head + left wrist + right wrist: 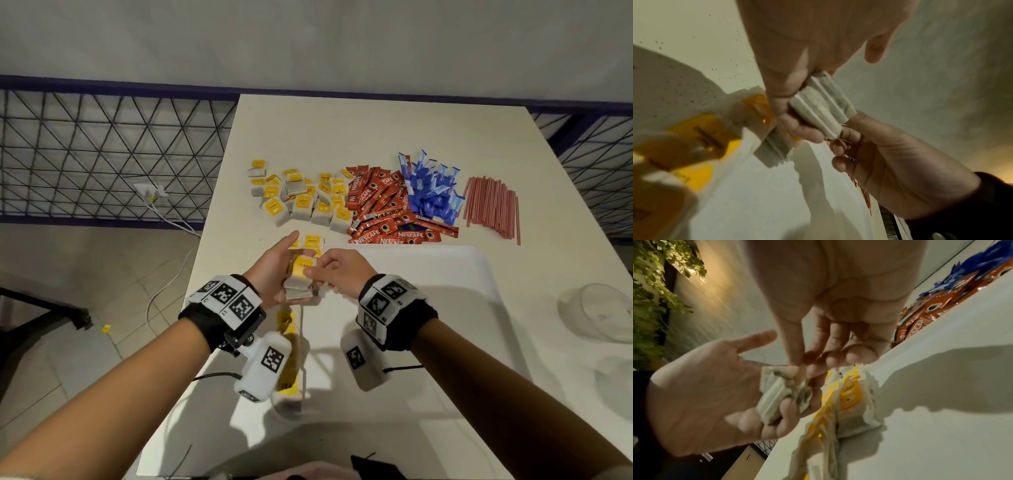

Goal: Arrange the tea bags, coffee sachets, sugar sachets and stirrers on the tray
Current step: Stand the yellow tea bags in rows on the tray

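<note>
My left hand [278, 271] holds a small stack of tea bags [297, 287] in its curled fingers, above the far left corner of the white tray [428, 294]. My right hand [313, 272] pinches the top bag's yellow tag [303, 268] between thumb and forefinger. The left wrist view shows the stack of tea bags [822, 110] from below. A row of tea bags [287, 346] lies along the tray's left side, also visible as the row of tea bags [849, 400] in the right wrist view. Behind the tray lie loose tea bags [301, 200], red coffee sachets [380, 209], blue sugar sachets [431, 188] and red stirrers [493, 205].
The white table [376, 130] ends just left of my left hand, with tiled floor and a white cable [164, 284] below. A clear plastic container [599, 313] sits right of the tray. A wire fence [102, 150] runs behind the table.
</note>
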Motion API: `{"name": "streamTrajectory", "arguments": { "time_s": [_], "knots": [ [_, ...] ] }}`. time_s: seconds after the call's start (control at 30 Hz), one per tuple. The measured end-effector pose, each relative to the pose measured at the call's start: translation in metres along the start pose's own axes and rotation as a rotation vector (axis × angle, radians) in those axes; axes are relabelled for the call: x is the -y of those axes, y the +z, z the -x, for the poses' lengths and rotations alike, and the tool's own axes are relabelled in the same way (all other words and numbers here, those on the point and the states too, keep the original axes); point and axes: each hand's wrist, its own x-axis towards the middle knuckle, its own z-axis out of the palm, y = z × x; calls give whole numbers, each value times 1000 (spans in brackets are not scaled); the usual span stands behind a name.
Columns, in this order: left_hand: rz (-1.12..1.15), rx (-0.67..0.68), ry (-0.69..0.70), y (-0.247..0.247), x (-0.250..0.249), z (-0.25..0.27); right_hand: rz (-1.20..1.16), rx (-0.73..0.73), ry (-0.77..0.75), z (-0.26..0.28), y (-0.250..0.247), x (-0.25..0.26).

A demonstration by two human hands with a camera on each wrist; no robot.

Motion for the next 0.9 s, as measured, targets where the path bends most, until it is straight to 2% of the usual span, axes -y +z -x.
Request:
{"name": "streamTrajectory", "arguments": {
  "time_s": [0.2, 0.4, 0.53, 0.7, 0.9],
  "knots": [
    [-99, -10, 21, 11, 10, 2, -119, 44, 4, 10, -15, -2],
    [-132, -201, 80, 15, 23, -1, -262, 26, -2, 13, -26, -8],
    [-217, -315, 203, 9, 31, 1, -318, 68, -10, 14, -32, -10],
    [-285, -383, 243, -8, 41, 8, -223, 112, 11, 12, -30, -17],
    [-403, -423, 249, -23, 49, 8, 45, 175, 87, 13, -11, -33]
  ]
}}
